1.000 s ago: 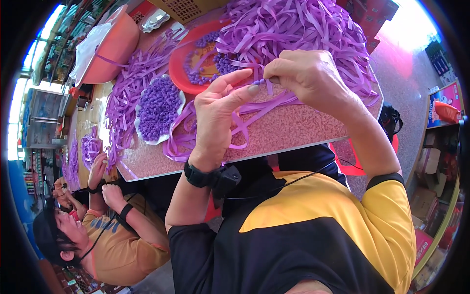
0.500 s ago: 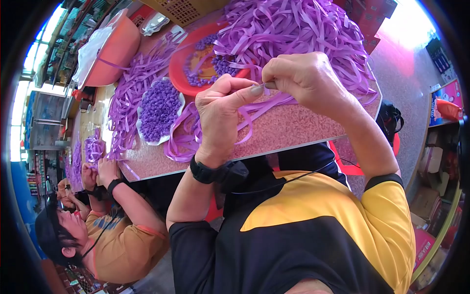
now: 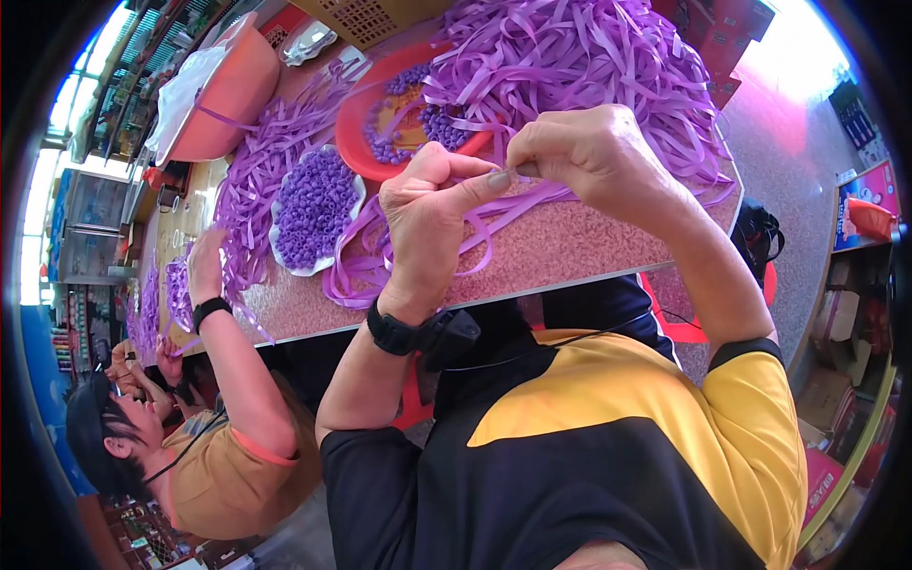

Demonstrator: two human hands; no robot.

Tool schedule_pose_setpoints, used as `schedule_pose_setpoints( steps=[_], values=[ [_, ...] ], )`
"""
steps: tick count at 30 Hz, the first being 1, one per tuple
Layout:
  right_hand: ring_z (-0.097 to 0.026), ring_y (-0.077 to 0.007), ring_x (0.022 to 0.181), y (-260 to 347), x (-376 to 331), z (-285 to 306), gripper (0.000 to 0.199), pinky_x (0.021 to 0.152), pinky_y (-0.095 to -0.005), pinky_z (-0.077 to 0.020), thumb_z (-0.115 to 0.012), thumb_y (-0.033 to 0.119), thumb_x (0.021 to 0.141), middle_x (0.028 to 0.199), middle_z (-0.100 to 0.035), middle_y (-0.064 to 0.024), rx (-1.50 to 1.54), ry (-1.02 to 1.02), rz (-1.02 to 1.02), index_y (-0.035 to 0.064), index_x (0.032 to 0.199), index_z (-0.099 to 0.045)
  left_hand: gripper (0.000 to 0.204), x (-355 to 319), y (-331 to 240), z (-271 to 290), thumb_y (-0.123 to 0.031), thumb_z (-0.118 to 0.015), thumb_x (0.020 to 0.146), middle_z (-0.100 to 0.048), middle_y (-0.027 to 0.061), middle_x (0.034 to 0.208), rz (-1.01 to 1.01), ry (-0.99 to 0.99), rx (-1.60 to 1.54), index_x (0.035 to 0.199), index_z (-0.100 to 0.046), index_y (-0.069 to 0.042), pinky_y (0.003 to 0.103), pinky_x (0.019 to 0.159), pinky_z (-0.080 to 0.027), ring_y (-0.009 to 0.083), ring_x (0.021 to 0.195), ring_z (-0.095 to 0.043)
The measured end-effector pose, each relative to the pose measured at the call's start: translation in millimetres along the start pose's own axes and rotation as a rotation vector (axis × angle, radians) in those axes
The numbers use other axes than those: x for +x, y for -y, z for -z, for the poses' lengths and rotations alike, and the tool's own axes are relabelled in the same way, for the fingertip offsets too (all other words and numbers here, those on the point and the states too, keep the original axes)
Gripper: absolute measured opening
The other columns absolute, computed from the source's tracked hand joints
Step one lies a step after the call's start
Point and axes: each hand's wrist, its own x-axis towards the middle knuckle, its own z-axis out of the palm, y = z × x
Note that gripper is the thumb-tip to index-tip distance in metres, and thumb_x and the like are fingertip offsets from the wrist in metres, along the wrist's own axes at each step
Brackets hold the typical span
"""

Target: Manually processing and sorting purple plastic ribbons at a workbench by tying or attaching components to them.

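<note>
My left hand (image 3: 423,204) and my right hand (image 3: 594,157) meet fingertip to fingertip above the near edge of the table. Both are closed in a pinch on a purple ribbon (image 3: 480,230), whose loops trail beside and below them. Whether a bead sits between the fingertips is too small to tell. Left of my left hand stands a white scalloped dish full of purple beads (image 3: 312,211). Just beyond my hands, an orange-red basin (image 3: 350,128) holds more purple beads. A big heap of purple ribbons (image 3: 579,62) lies behind my right hand.
At the left, a co-worker (image 3: 218,465) reaches toward more ribbons on the pinkish speckled table (image 3: 589,242). A tilted pink tub (image 3: 233,100) with white lining and a tan plastic basket (image 3: 356,21) stand at the back. Red boxes (image 3: 727,43) are beyond the right corner.
My hands stay pinched together, their fingertips slightly closer. The co-worker's arm has lifted and stretched forward over the ribbons. The table things appear shifted slightly right in the view.
</note>
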Motion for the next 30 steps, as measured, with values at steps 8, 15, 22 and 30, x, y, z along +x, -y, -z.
schedule_pose_setpoints(
  steps=[8, 15, 22, 30],
  values=[
    [-0.067, -0.0213, 0.072, 0, 0, 4, 0.014, 0.063, -0.0308, -0.0514, -0.071, -0.003, 0.079, 0.08, -0.068, -0.0091, -0.048, -0.042, -0.003, 0.0036, 0.092, -0.071, 0.018, 2, -2, -2, -0.011, -0.087, 0.073, -0.054, -0.0038, 0.08, -0.047, -0.036, 0.059, 0.083, -0.075, -0.002, 0.022, 0.063, -0.037, 0.0049, 0.071, -0.049],
    [-0.07, -0.0201, 0.077, 3, -1, 1, 0.018, 0.07, -0.0288, -0.0543, -0.069, -0.006, 0.08, 0.083, -0.071, -0.0091, 0.067, 0.066, -0.087, 0.0029, 0.095, -0.073, 0.018, -4, -1, 1, -0.007, -0.088, 0.07, -0.055, -0.0031, 0.081, -0.054, -0.023, 0.067, 0.079, -0.073, -0.002, 0.022, 0.064, -0.038, 0.0054, 0.072, -0.049],
    [-0.067, -0.0108, 0.089, 5, 3, 5, 0.017, 0.08, -0.0258, -0.0519, -0.067, -0.007, 0.083, 0.089, -0.072, -0.0054, 0.304, 0.223, -0.395, -0.0004, 0.098, -0.073, 0.017, -5, 1, 3, -0.005, -0.087, 0.07, -0.055, -0.0027, 0.08, -0.102, -0.014, 0.086, 0.079, -0.072, -0.002, 0.023, 0.067, -0.038, 0.0063, 0.075, -0.049],
    [-0.062, -0.0077, 0.09, -14, 3, 8, 0.022, 0.082, -0.0228, -0.0485, -0.065, -0.009, 0.084, 0.095, -0.072, -0.0006, 0.5, 0.124, -0.439, 0.0029, 0.099, -0.076, 0.015, -6, 9, 5, -0.005, -0.085, 0.075, -0.055, -0.006, 0.077, -0.007, -0.087, -0.053, 0.081, -0.071, -0.003, 0.02, 0.06, -0.035, 0.0026, 0.067, -0.046]
  ],
)
